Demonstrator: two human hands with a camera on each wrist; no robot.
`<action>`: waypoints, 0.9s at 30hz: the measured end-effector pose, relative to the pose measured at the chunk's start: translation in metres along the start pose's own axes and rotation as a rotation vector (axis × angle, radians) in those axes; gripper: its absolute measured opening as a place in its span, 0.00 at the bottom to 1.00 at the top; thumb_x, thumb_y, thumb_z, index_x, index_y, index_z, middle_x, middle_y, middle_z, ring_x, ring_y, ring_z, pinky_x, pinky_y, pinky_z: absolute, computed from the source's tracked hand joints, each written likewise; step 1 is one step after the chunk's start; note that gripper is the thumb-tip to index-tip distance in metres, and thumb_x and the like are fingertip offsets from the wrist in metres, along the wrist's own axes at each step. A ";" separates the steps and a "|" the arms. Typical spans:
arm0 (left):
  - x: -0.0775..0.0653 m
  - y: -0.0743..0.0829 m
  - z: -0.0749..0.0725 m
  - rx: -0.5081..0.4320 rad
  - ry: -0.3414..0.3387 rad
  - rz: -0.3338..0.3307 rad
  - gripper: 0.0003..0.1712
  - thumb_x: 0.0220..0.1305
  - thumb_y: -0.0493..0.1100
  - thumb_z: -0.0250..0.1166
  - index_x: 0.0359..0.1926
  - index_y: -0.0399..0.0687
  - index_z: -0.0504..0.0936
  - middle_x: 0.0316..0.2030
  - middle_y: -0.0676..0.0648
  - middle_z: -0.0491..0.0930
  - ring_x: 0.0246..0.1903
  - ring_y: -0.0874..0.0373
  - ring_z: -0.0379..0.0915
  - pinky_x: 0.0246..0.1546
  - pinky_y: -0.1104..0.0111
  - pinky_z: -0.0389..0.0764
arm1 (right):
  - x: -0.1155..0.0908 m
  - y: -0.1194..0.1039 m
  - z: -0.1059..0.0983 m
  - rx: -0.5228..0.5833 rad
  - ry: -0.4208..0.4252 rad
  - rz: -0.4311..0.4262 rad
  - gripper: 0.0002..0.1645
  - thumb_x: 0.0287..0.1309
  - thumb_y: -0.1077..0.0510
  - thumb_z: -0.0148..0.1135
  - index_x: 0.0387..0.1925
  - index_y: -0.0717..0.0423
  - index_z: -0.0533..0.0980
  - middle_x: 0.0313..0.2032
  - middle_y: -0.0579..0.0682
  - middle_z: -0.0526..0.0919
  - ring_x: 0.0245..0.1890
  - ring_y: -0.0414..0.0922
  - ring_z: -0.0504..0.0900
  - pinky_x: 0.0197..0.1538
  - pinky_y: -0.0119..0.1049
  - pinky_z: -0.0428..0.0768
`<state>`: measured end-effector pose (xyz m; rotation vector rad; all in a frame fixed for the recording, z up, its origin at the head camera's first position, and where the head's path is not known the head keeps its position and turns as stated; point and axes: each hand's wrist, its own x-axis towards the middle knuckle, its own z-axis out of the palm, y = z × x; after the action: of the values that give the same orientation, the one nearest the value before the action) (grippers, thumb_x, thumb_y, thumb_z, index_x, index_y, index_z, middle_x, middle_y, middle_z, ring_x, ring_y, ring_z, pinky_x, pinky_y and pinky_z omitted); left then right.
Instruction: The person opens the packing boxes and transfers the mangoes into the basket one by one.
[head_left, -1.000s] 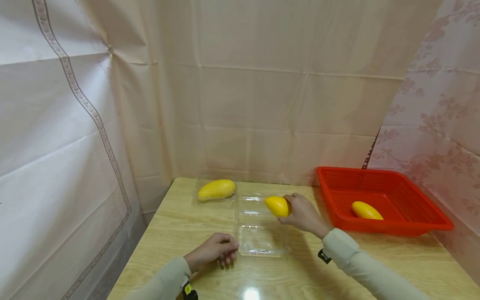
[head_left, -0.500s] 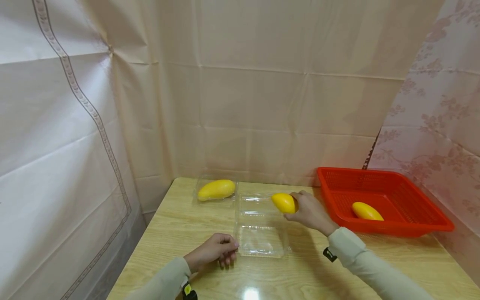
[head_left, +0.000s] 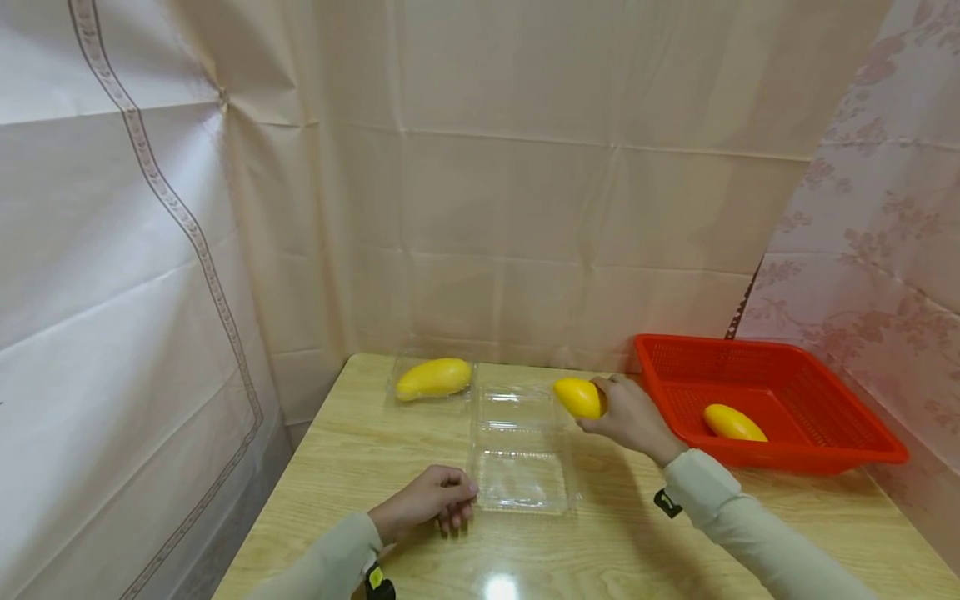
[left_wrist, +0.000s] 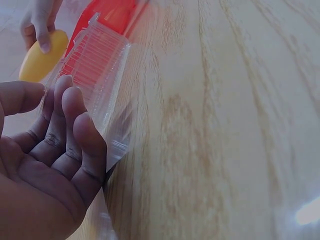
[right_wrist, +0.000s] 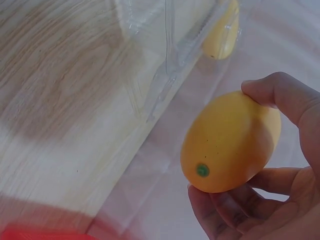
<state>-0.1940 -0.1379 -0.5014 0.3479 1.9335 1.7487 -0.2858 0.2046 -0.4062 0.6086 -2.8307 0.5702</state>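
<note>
My right hand [head_left: 628,418] grips a yellow mango [head_left: 578,397] by its right end, held up over the right edge of a clear plastic clamshell box [head_left: 522,481]. In the right wrist view the mango [right_wrist: 225,142] shows a green stem spot, with the thumb on one side and fingers curled on the other. The clamshell lies unfolded on the table. At its left edge, my left hand [head_left: 429,500] pinches the rim between thumb and fingers. Seen from the left wrist, the fingers [left_wrist: 89,142] are curled beside the clear wall.
Another yellow mango [head_left: 433,379] sits in a clear plastic box at the table's back left. To the right stands a red basket [head_left: 757,452] with one mango [head_left: 735,422] inside. Cloth sheets [head_left: 487,192] hang behind the wooden table [head_left: 360,450].
My right hand has carried the mango to the right and slightly up, away from the middle of the clamshell box. The left hand stays in place.
</note>
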 end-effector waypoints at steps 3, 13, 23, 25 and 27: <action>0.000 0.000 0.000 -0.002 -0.003 0.006 0.19 0.79 0.44 0.58 0.45 0.27 0.79 0.29 0.46 0.83 0.23 0.60 0.74 0.22 0.71 0.77 | 0.000 0.001 -0.003 0.000 0.011 0.006 0.35 0.48 0.50 0.81 0.51 0.68 0.78 0.38 0.55 0.80 0.36 0.51 0.75 0.41 0.46 0.77; 0.002 -0.003 0.001 -0.008 -0.005 0.012 0.19 0.79 0.43 0.58 0.45 0.26 0.80 0.29 0.46 0.83 0.23 0.60 0.75 0.21 0.71 0.77 | 0.001 0.008 -0.011 0.053 0.063 -0.020 0.34 0.46 0.53 0.81 0.52 0.63 0.77 0.35 0.53 0.78 0.34 0.50 0.74 0.39 0.43 0.73; 0.002 -0.002 0.000 -0.009 0.001 0.011 0.19 0.78 0.45 0.59 0.45 0.26 0.80 0.30 0.45 0.83 0.23 0.60 0.75 0.22 0.71 0.78 | 0.004 0.015 -0.020 0.066 0.013 0.059 0.37 0.50 0.51 0.81 0.57 0.65 0.76 0.37 0.54 0.77 0.35 0.51 0.73 0.39 0.44 0.75; 0.002 -0.002 0.000 -0.012 0.001 0.013 0.20 0.77 0.45 0.60 0.45 0.26 0.79 0.30 0.44 0.83 0.23 0.60 0.75 0.22 0.71 0.78 | 0.005 0.016 -0.022 0.068 0.001 0.076 0.39 0.50 0.50 0.80 0.59 0.66 0.76 0.37 0.54 0.76 0.36 0.52 0.73 0.39 0.44 0.75; 0.002 -0.003 0.000 -0.014 0.001 0.014 0.20 0.77 0.45 0.60 0.45 0.26 0.79 0.30 0.44 0.83 0.23 0.60 0.75 0.22 0.70 0.78 | 0.005 0.018 -0.024 0.061 -0.006 0.086 0.41 0.51 0.49 0.80 0.60 0.66 0.75 0.37 0.54 0.76 0.36 0.52 0.73 0.39 0.43 0.75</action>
<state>-0.1949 -0.1373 -0.5044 0.3567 1.9225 1.7709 -0.2960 0.2281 -0.3891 0.5020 -2.8657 0.6725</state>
